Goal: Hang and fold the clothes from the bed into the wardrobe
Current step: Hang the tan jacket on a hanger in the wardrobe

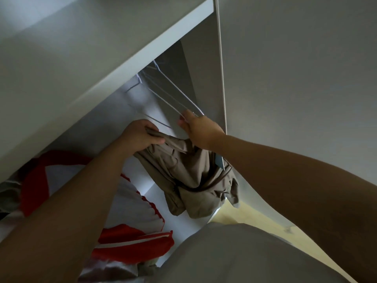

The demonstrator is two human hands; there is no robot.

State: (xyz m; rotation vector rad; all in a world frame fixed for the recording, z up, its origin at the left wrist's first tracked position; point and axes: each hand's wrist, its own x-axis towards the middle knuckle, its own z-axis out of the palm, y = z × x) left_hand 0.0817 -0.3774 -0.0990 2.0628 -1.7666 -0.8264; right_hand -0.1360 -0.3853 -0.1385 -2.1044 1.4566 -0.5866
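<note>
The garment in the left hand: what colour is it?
The garment, gripped by the left hand, is plain khaki brown; head view.

Inside the white wardrobe point(142, 58), the left hand point(140, 137) grips the top of a crumpled, hanging brown garment point(191, 174). The right hand point(201, 129) pinches the near ends of the white hangers point(173, 94). A red-and-white garment point(132, 244) hangs at left.

Two hands point(140, 135) point(201, 129), one khaki garment point(193, 172), one red-white garment point(130, 248).

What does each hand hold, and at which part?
Left hand grips the brown garment at its upper edge; right hand holds the white hangers at their near ends.
</note>
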